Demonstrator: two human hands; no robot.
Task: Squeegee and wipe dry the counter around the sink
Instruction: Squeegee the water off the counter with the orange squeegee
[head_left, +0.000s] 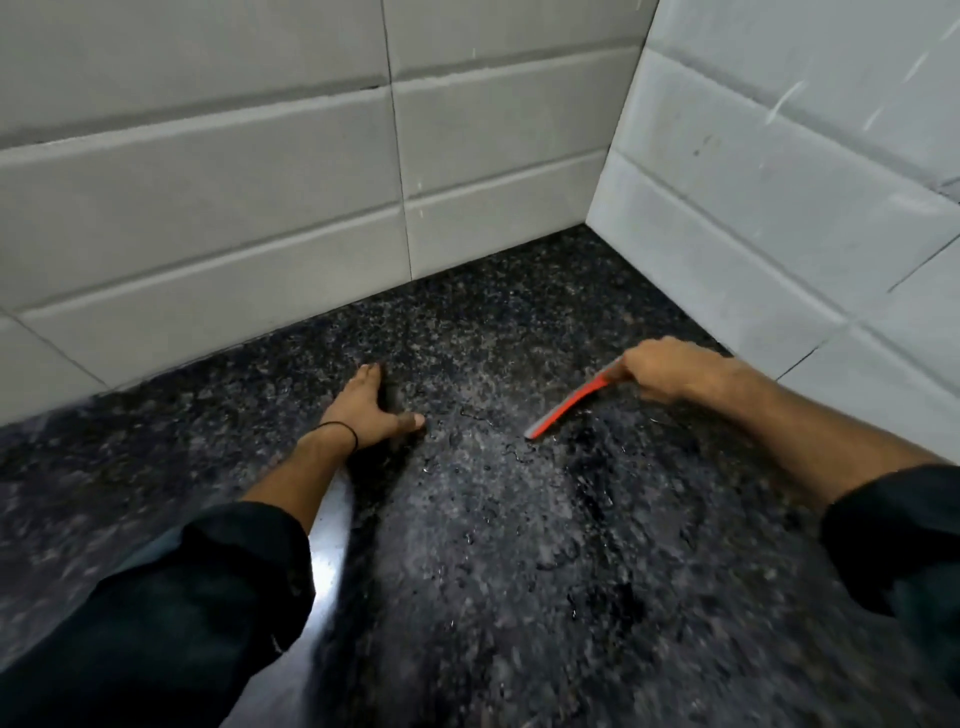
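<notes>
A black speckled granite counter (493, 545) fills the lower view, wet with small beads and streaks of water in the middle. My right hand (670, 371) grips a red squeegee (566, 408) by its handle, the blade edge resting on the counter and slanting down to the left. My left hand (371, 408) lies flat on the counter with fingers and thumb spread, holding nothing. A thin black band circles that wrist. Both arms wear dark sleeves.
White tiled walls meet in a corner (592, 223) at the back right and bound the counter behind and on the right. A strip of shiny steel, the sink rim (332, 545), shows under my left forearm.
</notes>
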